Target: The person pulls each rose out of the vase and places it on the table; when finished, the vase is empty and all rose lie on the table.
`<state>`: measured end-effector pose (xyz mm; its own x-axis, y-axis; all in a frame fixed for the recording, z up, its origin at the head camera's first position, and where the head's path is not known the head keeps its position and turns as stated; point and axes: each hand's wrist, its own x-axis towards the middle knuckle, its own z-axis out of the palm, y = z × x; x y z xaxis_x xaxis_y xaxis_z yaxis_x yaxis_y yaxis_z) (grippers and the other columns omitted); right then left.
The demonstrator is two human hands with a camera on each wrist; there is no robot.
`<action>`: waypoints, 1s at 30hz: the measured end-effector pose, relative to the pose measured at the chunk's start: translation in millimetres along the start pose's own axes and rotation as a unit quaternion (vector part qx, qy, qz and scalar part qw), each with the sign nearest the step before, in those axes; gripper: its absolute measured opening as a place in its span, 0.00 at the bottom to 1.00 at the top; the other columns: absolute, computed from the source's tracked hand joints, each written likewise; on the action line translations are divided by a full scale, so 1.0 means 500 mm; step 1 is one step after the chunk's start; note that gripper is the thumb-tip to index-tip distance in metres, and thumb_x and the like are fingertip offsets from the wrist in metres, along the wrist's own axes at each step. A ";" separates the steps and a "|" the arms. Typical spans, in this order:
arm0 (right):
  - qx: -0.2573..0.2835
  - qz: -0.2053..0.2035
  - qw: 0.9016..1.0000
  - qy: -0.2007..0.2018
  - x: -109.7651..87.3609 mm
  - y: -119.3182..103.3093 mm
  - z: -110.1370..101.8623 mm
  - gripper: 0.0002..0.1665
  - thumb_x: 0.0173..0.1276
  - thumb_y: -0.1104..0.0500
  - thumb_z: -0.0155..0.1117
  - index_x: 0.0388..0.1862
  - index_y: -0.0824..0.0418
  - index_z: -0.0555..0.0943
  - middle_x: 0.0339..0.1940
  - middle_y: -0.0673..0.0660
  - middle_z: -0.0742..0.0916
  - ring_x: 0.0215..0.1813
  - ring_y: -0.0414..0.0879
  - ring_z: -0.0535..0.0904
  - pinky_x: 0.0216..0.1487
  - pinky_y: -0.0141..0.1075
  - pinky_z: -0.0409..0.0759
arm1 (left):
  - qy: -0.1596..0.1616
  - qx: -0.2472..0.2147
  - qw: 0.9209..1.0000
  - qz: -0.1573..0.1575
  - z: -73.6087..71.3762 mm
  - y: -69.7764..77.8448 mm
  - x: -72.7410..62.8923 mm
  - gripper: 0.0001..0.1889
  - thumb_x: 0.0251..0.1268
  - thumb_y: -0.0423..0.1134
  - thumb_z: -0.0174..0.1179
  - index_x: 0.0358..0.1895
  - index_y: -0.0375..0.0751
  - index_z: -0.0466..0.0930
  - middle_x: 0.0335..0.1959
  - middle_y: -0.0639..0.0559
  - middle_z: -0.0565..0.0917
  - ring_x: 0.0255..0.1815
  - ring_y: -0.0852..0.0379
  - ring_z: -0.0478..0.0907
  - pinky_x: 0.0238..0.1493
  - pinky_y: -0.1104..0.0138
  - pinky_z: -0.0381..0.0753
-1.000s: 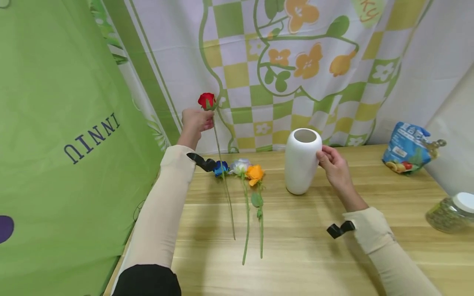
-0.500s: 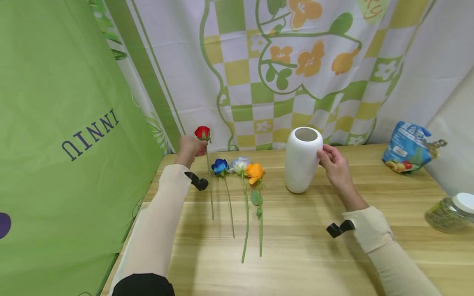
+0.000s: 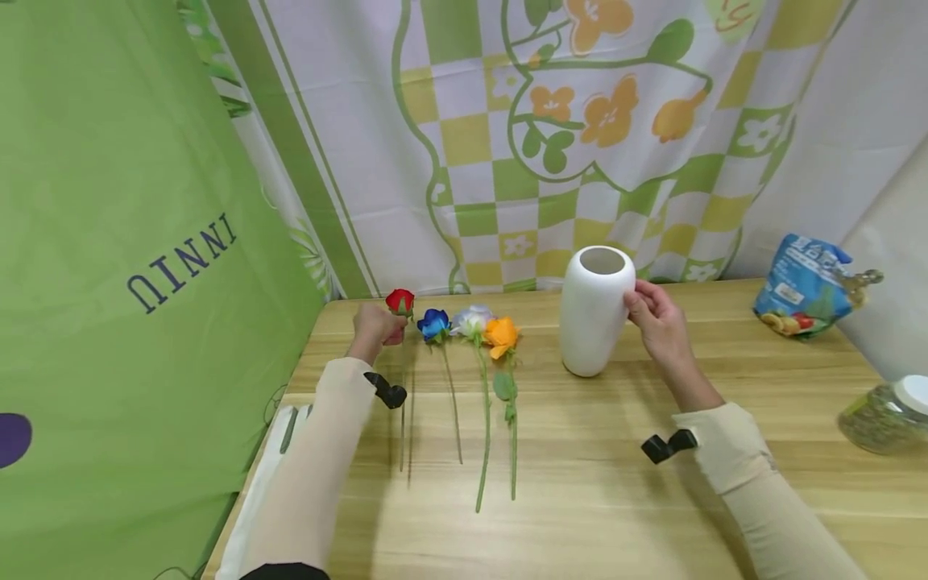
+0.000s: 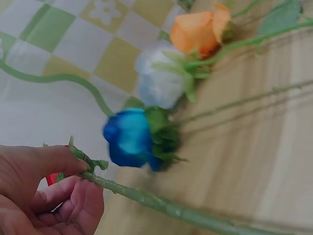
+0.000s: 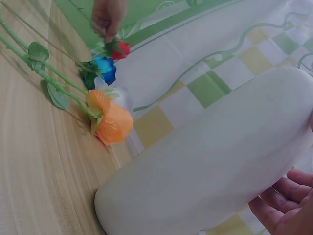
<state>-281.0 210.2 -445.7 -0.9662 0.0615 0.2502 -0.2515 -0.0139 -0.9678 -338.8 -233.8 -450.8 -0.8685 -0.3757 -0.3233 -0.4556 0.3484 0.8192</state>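
Note:
My left hand (image 3: 377, 326) pinches the stem of a red rose (image 3: 400, 302) between thumb and fingers, just under the bloom. In the left wrist view the hand hides most of the red petals, and the green stem (image 4: 166, 208) runs off to the lower right. Beside it on the table lie a blue rose (image 3: 435, 324), a white rose (image 3: 474, 320) and an orange rose (image 3: 501, 335), stems toward me. A white vase (image 3: 594, 322) stands upright to their right. My right hand (image 3: 660, 326) holds the vase's right side, thumb in front and fingers behind.
A blue food pouch (image 3: 801, 286) stands at the back right of the wooden table (image 3: 580, 515). Nearer me is a white-lidded jar (image 3: 880, 419). A patterned curtain (image 3: 478, 201) hangs behind, and a green cloth (image 3: 145, 362) is on the left.
The left hand has brought the red rose down and slightly left, from above the other flowers to beside the blue rose. The right hand and vase have stayed put.

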 end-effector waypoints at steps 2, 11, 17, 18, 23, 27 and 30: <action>-0.006 0.000 1.000 0.001 0.000 0.000 -0.001 0.09 0.76 0.55 0.58 0.53 0.49 0.74 0.37 0.30 0.86 0.42 0.23 0.81 0.47 0.14 0.80 | -0.001 0.000 1.000 -0.013 0.005 -0.012 0.001 0.14 0.58 0.32 0.67 0.45 0.27 0.81 0.14 0.52 0.83 0.17 0.59 0.84 0.49 0.56 0.90; 0.008 -0.004 1.000 0.001 -0.001 -0.001 0.002 0.07 0.76 0.57 0.58 0.50 0.48 0.74 0.37 0.31 0.86 0.42 0.24 0.82 0.47 0.15 0.81 | 0.014 0.002 0.999 -0.032 0.017 -0.040 0.010 0.15 0.57 0.32 0.68 0.46 0.27 0.80 0.14 0.50 0.82 0.14 0.59 0.82 0.42 0.58 0.91; 0.018 -0.004 1.000 0.000 -0.002 -0.002 0.002 0.07 0.76 0.57 0.58 0.50 0.48 0.74 0.37 0.32 0.86 0.41 0.24 0.82 0.46 0.15 0.81 | 0.021 0.044 0.998 -0.031 0.026 -0.051 0.020 0.15 0.57 0.35 0.70 0.44 0.29 0.80 0.18 0.49 0.80 0.15 0.55 0.84 0.36 0.60 0.91; 0.019 -0.005 1.000 -0.001 -0.002 -0.002 0.002 0.08 0.76 0.57 0.58 0.50 0.48 0.74 0.37 0.32 0.86 0.42 0.24 0.82 0.46 0.15 0.81 | 0.021 0.052 0.998 -0.032 0.029 -0.052 0.021 0.15 0.57 0.35 0.70 0.43 0.30 0.80 0.17 0.49 0.80 0.16 0.55 0.85 0.35 0.61 0.91; 0.012 -0.006 1.000 -0.002 -0.001 -0.003 0.000 0.08 0.76 0.57 0.58 0.51 0.49 0.75 0.37 0.31 0.87 0.42 0.24 0.82 0.47 0.15 0.81 | 0.020 0.076 0.997 -0.027 0.041 -0.058 0.026 0.12 0.56 0.35 0.70 0.40 0.30 0.81 0.15 0.50 0.79 0.18 0.52 0.86 0.32 0.61 0.91; 0.008 -0.008 1.000 -0.002 -0.001 -0.004 0.000 0.08 0.76 0.57 0.58 0.51 0.49 0.75 0.37 0.31 0.86 0.42 0.24 0.82 0.47 0.15 0.81 | 0.013 0.086 0.996 -0.011 0.046 -0.061 0.025 0.13 0.57 0.34 0.70 0.41 0.30 0.80 0.23 0.44 0.82 0.16 0.54 0.84 0.28 0.63 0.90; 0.015 -0.006 1.000 -0.004 -0.003 -0.005 0.002 0.08 0.76 0.57 0.58 0.51 0.49 0.75 0.37 0.32 0.87 0.41 0.24 0.82 0.46 0.15 0.81 | 0.012 0.119 0.993 0.006 0.046 -0.064 0.020 0.10 0.57 0.35 0.69 0.35 0.32 0.80 0.24 0.43 0.81 0.16 0.54 0.83 0.25 0.64 0.88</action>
<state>-278.8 209.2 -443.6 -0.9634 0.0533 0.2628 -0.2651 -0.0428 -0.9633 -337.8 -228.8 -491.1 -0.8710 -0.3890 -0.3002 -0.4804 0.5458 0.6865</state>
